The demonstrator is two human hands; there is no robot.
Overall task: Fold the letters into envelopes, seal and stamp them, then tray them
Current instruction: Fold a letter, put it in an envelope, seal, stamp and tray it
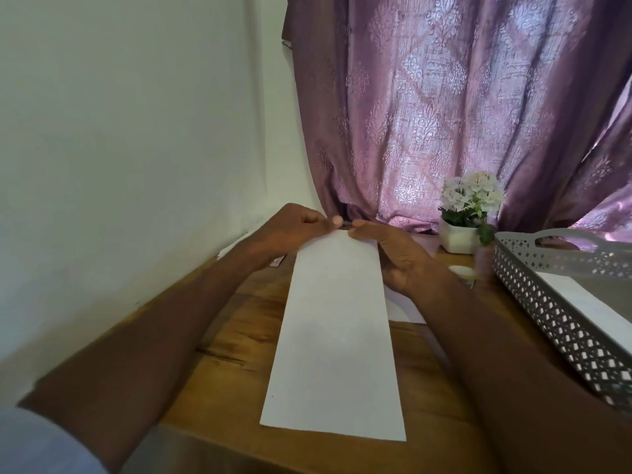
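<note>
Tray (533, 289), right of the long paper (333, 336), holds white sheets (588, 302); left hand (294, 230) and right hand (393, 258) each keep a pinching grip on that paper's far end.

Bare desk (236, 340) lies open along the left edge, between the wall (119, 148) and the long white sheet (333, 336) that runs down the middle. The right edge is blocked by the perforated grey tray (547, 302). At the far right corner a potted white flower (468, 213) stands just beside the tray. A purple curtain (444, 107) closes off the far edge.
</note>
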